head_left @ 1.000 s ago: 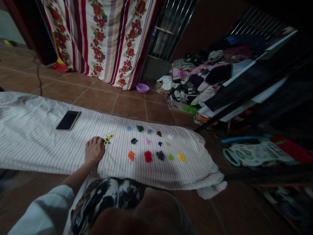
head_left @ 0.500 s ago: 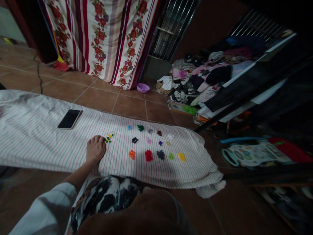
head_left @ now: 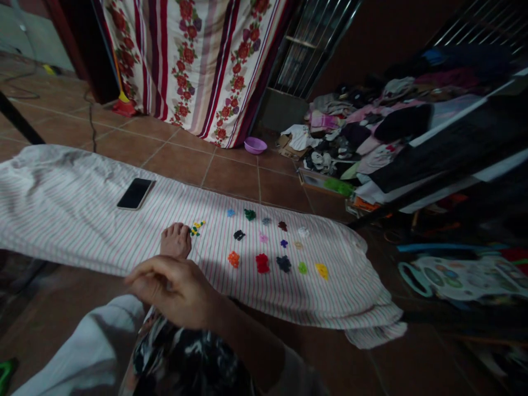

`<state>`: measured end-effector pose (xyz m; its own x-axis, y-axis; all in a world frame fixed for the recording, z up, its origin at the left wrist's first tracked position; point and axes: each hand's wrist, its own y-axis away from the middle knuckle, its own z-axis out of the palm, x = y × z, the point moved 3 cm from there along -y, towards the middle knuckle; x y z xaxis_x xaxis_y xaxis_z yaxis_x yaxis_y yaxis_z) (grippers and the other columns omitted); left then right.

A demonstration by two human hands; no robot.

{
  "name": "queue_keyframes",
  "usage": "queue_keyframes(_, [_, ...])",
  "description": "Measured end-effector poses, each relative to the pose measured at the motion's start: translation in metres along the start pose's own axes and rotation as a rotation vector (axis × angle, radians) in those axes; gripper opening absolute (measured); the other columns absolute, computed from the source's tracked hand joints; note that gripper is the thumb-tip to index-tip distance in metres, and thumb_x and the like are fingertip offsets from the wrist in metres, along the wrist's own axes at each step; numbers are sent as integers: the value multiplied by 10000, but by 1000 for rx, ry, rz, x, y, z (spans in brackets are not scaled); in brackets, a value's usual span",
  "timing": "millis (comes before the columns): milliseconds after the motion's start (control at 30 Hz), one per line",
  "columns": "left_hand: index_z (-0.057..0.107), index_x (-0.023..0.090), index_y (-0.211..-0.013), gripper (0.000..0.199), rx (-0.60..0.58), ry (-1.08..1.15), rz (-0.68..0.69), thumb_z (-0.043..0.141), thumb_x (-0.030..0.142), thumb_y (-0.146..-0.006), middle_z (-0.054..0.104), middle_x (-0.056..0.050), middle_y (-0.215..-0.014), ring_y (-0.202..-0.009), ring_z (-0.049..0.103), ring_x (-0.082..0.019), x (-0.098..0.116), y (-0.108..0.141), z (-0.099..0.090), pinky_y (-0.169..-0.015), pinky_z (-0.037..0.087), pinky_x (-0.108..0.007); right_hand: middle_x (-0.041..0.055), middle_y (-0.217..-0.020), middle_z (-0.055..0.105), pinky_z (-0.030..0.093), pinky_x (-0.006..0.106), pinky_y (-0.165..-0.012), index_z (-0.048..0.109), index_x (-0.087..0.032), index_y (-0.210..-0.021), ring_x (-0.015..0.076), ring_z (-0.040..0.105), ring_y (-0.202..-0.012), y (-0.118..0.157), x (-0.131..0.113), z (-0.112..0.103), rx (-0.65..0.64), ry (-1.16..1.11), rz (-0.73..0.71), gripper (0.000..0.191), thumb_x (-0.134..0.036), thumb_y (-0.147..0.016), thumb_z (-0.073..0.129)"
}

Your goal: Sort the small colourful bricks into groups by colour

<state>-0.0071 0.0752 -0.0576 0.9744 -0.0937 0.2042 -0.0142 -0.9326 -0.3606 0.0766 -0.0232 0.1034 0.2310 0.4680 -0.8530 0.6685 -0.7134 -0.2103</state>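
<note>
The person's left hand (head_left: 175, 241) rests on a pale striped sheet (head_left: 70, 209), its fingers curled down onto the weave. Just off the fingertips at 2 o'clock lies a tiny cluster of yellow and green plastic pieces (head_left: 197, 227), touching or nearly touching the hand; whether any piece is pinched is hidden. The right hand (head_left: 171, 286) hangs above the left wrist, crossing in from 4 o'clock, with its fingers loosely curled and the thumb tucked near them. Nothing shows between them, though I cannot tell if something tiny is held. To the hands' 3 o'clock, small knobbly clumps sit apart in three loose rows on the thin pink-and-green stripes, among them an orange clump (head_left: 233, 259), a red clump (head_left: 262, 263) and a yellow clump (head_left: 322, 270). A black-screened smartphone (head_left: 135, 193) lies on the sheet at 10 o'clock. Beyond the sheet, glazed brown floor tiles (head_left: 231, 179) carry a purple plastic basin (head_left: 255, 146) at 12 o'clock, and a heap of clothes (head_left: 371, 132) sits at 2 o'clock. Print on a toy panel (head_left: 466, 280) at 3 o'clock is too blurred to read.
</note>
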Motion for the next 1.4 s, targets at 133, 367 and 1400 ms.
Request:
queue_keyframes(133, [581, 201, -1015, 231, 19, 3, -8, 385, 265, -911, 597, -100, -1070, -995, 511, -261, 0, 0, 1, -854, 348, -414, 36, -1076, 655, 447, 357, -955, 617, -204, -1005, 172, 543, -1061, -5, 34, 33, -137, 403, -112, 214, -229, -967, 408])
queue_keyframes(367, [568, 192, -1012, 228, 13, 4, 20, 372, 250, -912, 583, -101, -1063, -1020, 498, -261, 3, 0, -4, -867, 349, -416, 88, -1023, 672, 445, 314, -930, 617, -138, -971, 180, 573, -1004, 9, 34, 36, -151, 461, -166, 210, -271, -934, 460])
queue_keyframes(1400, [583, 209, -1015, 207, 0, 33, 9, 432, 216, -872, 585, -116, -1078, -1081, 491, -276, 4, -3, -4, -894, 347, -436, 20, -941, 616, 403, 231, -783, 621, -261, -1042, 142, 558, -876, -56, 237, -53, 157, 581, 446, 210, -220, -885, 489])
